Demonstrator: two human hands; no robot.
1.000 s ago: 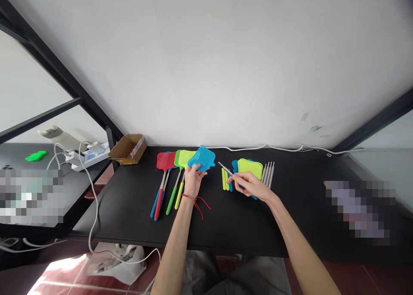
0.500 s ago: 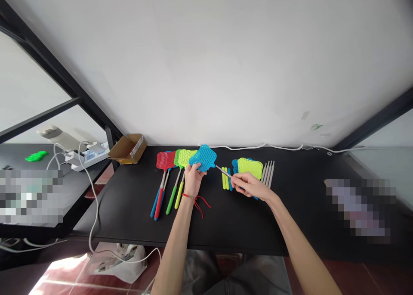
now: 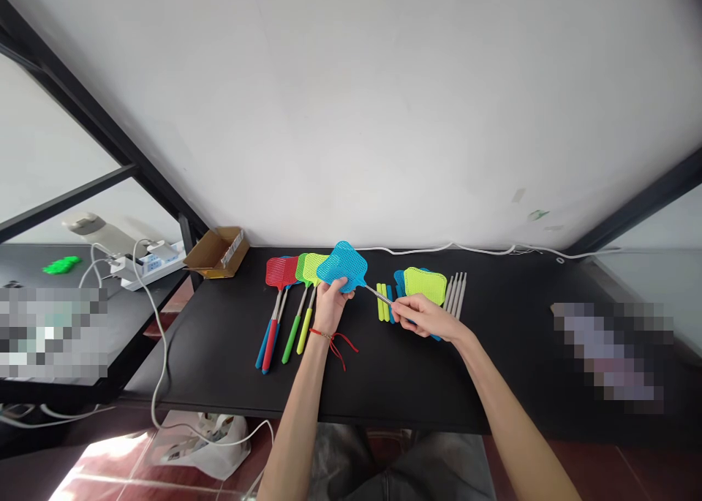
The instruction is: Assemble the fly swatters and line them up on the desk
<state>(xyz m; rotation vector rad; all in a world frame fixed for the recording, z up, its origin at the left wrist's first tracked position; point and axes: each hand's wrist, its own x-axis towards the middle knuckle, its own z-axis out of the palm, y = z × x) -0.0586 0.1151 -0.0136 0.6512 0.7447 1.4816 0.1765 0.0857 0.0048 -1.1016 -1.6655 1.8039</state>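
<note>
Head view:
- Left hand (image 3: 332, 303): closed on a blue mesh head (image 3: 343, 265), thumb on the upper face; red string bracelet (image 3: 327, 336) at the wrist.
- Blue mesh head: held above the table, middle of the scene, its neck pointing right and near.
- Right hand (image 3: 420, 316): fingers pinched around a metal rod (image 3: 379, 294).
- Metal rod: slanting far and left, its tip at the neck of the blue mesh head; how deep it sits cannot be told.
- Red swatter (image 3: 282, 273): left of the left hand, mesh end far, handle near; blue handles show on both sides of its own.
- Green swatter (image 3: 293, 340) and yellow swatter (image 3: 304, 333): side by side, between the red one and the left hand.
- Two yellow grips (image 3: 382, 302) and a blue grip (image 3: 390, 307): beside the right hand, to its left.
- Yellow mesh head (image 3: 425, 287): just beyond the right hand, overlapping blue pieces (image 3: 400, 278).
- Grey rods (image 3: 455, 296): one row, right of the yellow mesh head.
- Cardboard box (image 3: 216, 256): open, far left corner of the black table (image 3: 384, 384).
- White cable (image 3: 428, 251): along the far edge, by the wall.
</note>
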